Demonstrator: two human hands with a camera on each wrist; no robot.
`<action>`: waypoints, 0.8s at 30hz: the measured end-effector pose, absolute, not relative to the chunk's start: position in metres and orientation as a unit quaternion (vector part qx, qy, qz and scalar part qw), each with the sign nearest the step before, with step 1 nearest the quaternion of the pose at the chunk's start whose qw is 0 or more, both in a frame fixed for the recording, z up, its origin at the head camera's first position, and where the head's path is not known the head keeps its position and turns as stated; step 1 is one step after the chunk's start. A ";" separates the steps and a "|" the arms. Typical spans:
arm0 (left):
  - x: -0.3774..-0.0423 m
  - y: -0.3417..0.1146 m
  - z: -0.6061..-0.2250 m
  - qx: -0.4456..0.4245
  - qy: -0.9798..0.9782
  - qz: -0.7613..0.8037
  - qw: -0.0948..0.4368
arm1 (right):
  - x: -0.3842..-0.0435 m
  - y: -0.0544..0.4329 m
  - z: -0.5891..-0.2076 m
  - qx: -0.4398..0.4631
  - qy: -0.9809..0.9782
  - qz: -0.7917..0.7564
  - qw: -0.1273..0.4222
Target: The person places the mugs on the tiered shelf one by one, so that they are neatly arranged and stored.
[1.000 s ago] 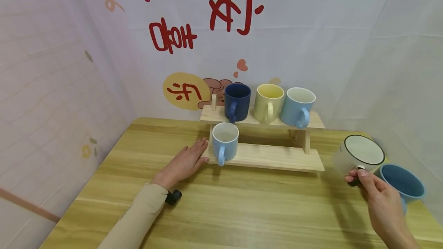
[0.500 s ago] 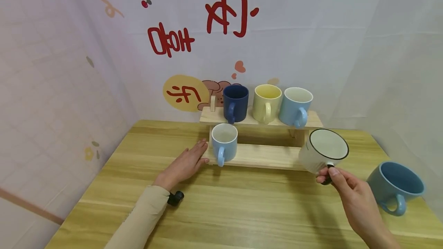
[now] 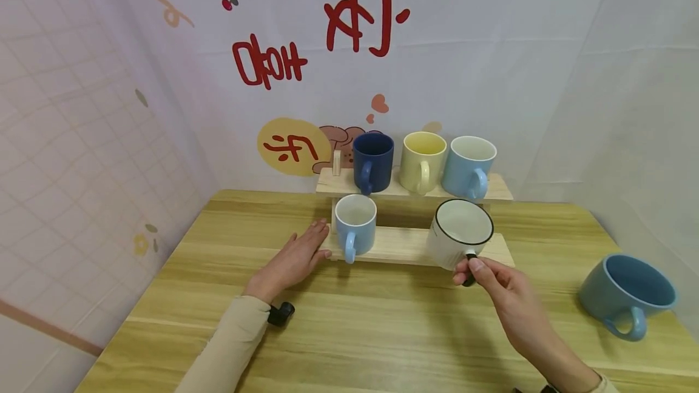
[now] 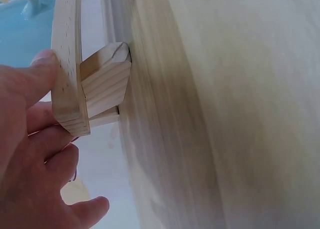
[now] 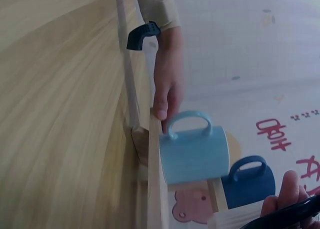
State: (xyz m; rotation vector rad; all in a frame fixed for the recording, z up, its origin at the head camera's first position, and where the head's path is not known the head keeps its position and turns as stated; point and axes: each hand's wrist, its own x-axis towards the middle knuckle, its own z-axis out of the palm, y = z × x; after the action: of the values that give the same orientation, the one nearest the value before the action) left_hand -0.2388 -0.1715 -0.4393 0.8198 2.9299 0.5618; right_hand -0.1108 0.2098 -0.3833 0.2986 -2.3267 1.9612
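My right hand pinches the black handle of a white enamel-style mug with a black rim. The mug is tilted in front of the lower shelf of a wooden two-tier rack; whether it touches the shelf cannot be told. In the right wrist view only its dark handle and a few fingertips show. My left hand rests against the rack's left end, fingers extended; the left wrist view shows its thumb touching the board. A light blue mug stands on the lower shelf beside that hand.
On the upper shelf stand a navy mug, a pale yellow mug and another light blue mug. A wide grey-blue mug sits at the right on the wooden table. Printed cloth hangs behind the rack.
My right hand has carried the white mug leftward, from beside the grey-blue mug to in front of the lower shelf. The left hand has stayed at the rack's end.
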 end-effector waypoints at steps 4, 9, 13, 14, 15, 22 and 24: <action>-0.238 -0.171 -0.439 0.258 0.949 0.178 0.025 | -0.117 0.197 -0.385 0.109 -0.752 0.649 0.029; -0.237 -0.170 -0.438 0.260 0.949 0.174 0.022 | -0.125 0.182 -0.388 0.097 -0.754 0.650 0.010; -0.237 -0.170 -0.439 0.262 0.949 0.173 0.025 | -0.130 0.172 -0.390 0.094 -0.751 0.654 0.000; -0.238 -0.170 -0.439 0.262 0.949 0.174 0.024 | -0.132 0.169 -0.390 0.094 -0.749 0.655 -0.002; -0.238 -0.170 -0.439 0.259 0.949 0.175 0.026 | -0.133 0.167 -0.391 0.094 -0.748 0.657 -0.002; -0.238 -0.170 -0.439 0.260 0.948 0.183 0.024 | -0.145 0.153 -0.399 0.084 -0.745 0.662 -0.015; -0.237 -0.170 -0.440 0.259 0.948 0.182 0.025 | -0.148 0.150 -0.403 0.080 -0.746 0.661 -0.017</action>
State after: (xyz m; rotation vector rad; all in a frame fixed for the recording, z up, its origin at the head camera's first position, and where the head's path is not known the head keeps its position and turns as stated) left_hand -0.2374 -0.1697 -0.4402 0.8019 2.9316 0.5633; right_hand -0.1475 0.1496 -0.4029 0.2536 -2.3676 2.0997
